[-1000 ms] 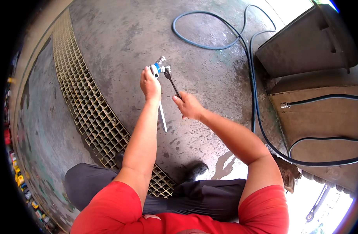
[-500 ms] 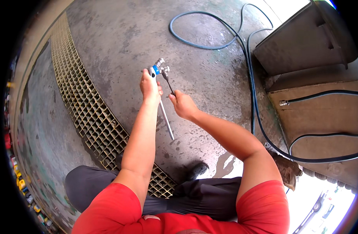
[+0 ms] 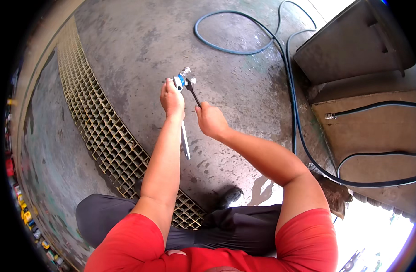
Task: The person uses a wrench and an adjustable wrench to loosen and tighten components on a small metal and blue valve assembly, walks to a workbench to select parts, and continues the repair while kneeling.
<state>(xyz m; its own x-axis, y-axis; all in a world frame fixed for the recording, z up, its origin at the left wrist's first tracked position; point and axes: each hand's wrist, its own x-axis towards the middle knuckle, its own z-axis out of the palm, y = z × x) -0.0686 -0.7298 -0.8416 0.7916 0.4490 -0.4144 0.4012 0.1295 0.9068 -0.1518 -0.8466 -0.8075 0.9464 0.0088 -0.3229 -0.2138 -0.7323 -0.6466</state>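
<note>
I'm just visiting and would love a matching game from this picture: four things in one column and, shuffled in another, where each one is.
Things:
1. blue-collared tool
2. dark tool
3. yellowish grating
4. bluish hose

Places:
A. gripped in the right hand
B. partly looped on the concrete floor, beyond the hands
C. gripped in the left hand
D. in a long curving strip, mostly left of the left forearm

Right pairs: 1-C; 2-A; 3-D; 4-B
</note>
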